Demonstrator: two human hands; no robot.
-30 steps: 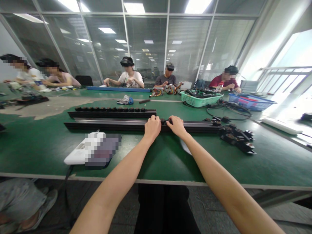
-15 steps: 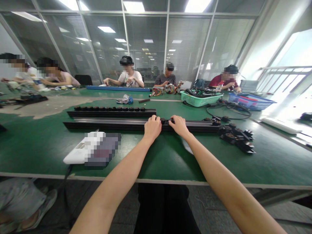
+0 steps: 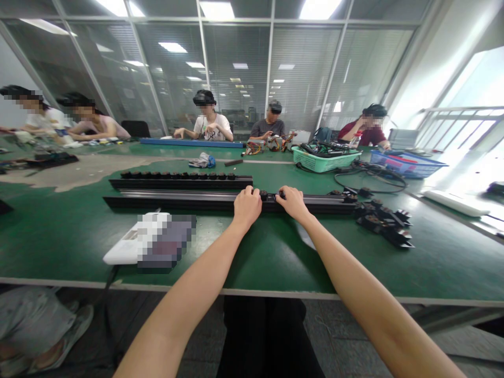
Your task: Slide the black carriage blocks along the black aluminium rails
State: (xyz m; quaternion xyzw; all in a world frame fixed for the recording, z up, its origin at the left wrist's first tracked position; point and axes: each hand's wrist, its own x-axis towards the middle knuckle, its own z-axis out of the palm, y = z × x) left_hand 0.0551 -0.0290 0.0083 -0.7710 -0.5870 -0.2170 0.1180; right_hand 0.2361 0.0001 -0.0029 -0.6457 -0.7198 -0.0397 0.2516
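Observation:
A long black track rail [image 3: 177, 201] with a shiny top channel lies crosswise in front of me. My left hand [image 3: 248, 205] is closed over the rail near its middle, its fingertips hidden behind the far edge. Beside those fingers a small black block [image 3: 263, 196] sits in the channel. To the right, my right hand [image 3: 293, 202] pinches a small dark piece at the channel, mostly covered by the fingers. Behind lies a shorter black rail [image 3: 181, 183] with a row of several black blocks along it. Loose black parts [image 3: 384, 223] are heaped by the rail's right end.
A white device [image 3: 132, 247] and a dark blurred-out item [image 3: 167, 244] lie front left. Further back are a green basket [image 3: 325, 161] of cables, a blue basket [image 3: 409, 164], loose black cables [image 3: 370, 181] and a crumpled cloth [image 3: 202, 160]. Several people sit across the table.
My right hand has slid slightly right along the rail, widening the gap between the hands. My left hand stays in place. The person at far right has raised a hand towards the head.

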